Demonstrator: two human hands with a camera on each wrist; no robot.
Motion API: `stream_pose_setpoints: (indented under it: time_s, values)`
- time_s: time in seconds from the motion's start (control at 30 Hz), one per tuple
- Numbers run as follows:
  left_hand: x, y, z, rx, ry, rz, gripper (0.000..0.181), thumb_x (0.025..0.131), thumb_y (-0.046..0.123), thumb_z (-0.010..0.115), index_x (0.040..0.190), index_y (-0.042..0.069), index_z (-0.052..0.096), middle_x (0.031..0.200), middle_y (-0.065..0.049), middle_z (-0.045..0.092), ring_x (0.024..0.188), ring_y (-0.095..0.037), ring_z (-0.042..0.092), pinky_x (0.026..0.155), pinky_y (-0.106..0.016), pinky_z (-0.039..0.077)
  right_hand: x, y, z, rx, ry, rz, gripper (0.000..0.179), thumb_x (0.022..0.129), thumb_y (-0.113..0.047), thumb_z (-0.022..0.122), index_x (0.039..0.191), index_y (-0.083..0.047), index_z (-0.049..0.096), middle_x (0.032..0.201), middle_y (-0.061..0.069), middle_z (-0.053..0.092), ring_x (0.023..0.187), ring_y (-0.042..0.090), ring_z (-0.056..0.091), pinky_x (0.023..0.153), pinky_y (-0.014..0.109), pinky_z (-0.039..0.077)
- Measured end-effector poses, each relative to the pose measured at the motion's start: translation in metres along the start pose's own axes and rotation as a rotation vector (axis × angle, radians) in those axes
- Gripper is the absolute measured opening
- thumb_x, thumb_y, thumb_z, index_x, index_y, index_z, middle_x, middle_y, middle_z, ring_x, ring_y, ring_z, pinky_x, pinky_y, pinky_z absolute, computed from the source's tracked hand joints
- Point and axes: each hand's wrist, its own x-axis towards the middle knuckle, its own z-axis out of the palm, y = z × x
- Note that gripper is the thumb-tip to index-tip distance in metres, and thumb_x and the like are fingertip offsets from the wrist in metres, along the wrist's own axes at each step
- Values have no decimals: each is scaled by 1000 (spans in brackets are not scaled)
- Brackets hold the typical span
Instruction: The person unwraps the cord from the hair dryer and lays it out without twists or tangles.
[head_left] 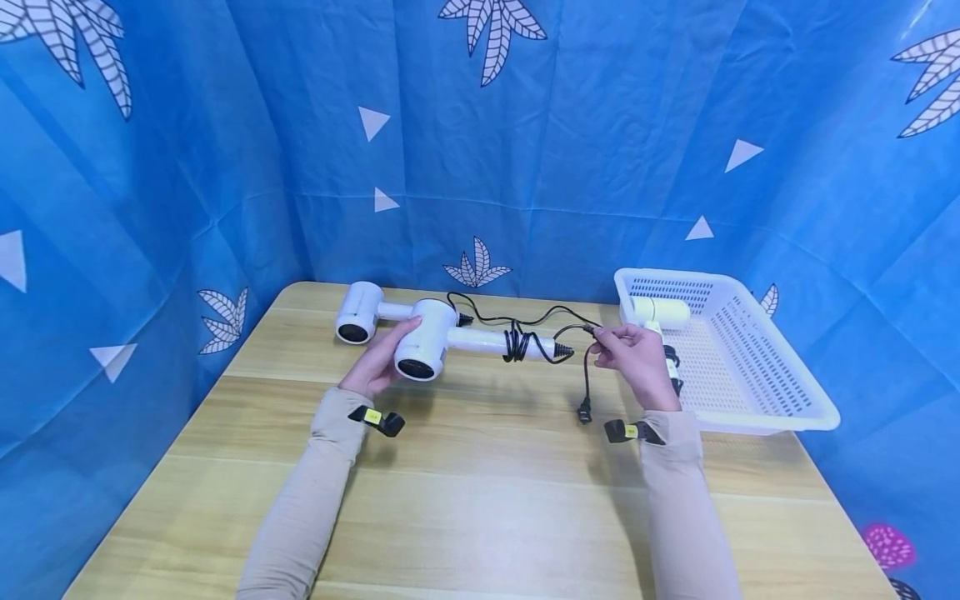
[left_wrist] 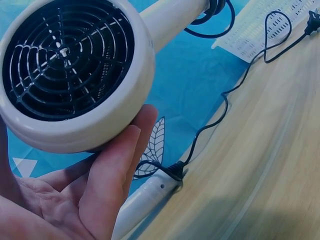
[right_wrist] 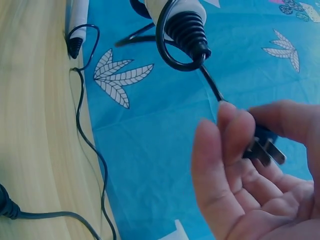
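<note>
My left hand [head_left: 377,364] grips a white hair dryer [head_left: 431,333] by its round head and holds it above the table. A black cord [head_left: 516,342] is wound around the dryer's handle, which points right. In the left wrist view the dark grille [left_wrist: 65,57] faces the camera. My right hand [head_left: 636,360] pinches the plug [right_wrist: 262,145] at the cord's end; two metal prongs stick out between finger and thumb. Behind the held dryer a second white hair dryer [head_left: 362,310] lies on the table, its handle partly hidden.
The second dryer's cord [head_left: 551,315] runs right across the wooden table [head_left: 480,500], and its plug [head_left: 584,411] lies near my right hand. A white perforated basket [head_left: 795,367] stands at the right with another hair dryer [head_left: 663,313] inside. Blue curtains [head_left: 525,167] surround the table.
</note>
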Motion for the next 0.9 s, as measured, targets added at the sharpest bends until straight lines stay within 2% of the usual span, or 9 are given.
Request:
stream_pose_setpoints:
  time_s: [0.23, 0.47, 0.7, 0.9]
  values:
    - [1, -1, 1, -17, 3, 0, 58, 97, 51, 66, 136, 9, 55, 99, 6, 75, 91, -9, 72, 79, -23, 58, 0, -3, 5, 168, 102, -41, 18, 100, -15, 69, 103, 2, 64, 71, -5, 75, 59, 6, 68, 66, 22, 62]
    - [0, -1, 2, -8, 20, -20, 68, 97, 52, 67, 144, 6, 50, 101, 5, 74, 93, -9, 71, 80, -23, 59, -6, -14, 11, 341, 136, -90, 14, 97, -16, 73, 98, -3, 66, 75, 2, 76, 63, 10, 71, 66, 25, 63]
    - [-1, 0, 2, 2, 16, -16, 68, 98, 52, 66, 144, 5, 49, 101, 6, 73, 93, -8, 71, 81, -22, 58, -17, -30, 11, 374, 88, -111, 13, 97, -18, 73, 101, -7, 67, 80, 3, 77, 67, 9, 70, 68, 24, 63]
    - [-1, -1, 3, -3, 23, -16, 68, 97, 53, 66, 144, 6, 49, 103, 6, 73, 94, -8, 70, 80, -22, 58, -27, -41, 14, 340, 29, -146, 14, 99, -17, 71, 103, -5, 66, 79, 1, 76, 70, 10, 72, 70, 25, 63]
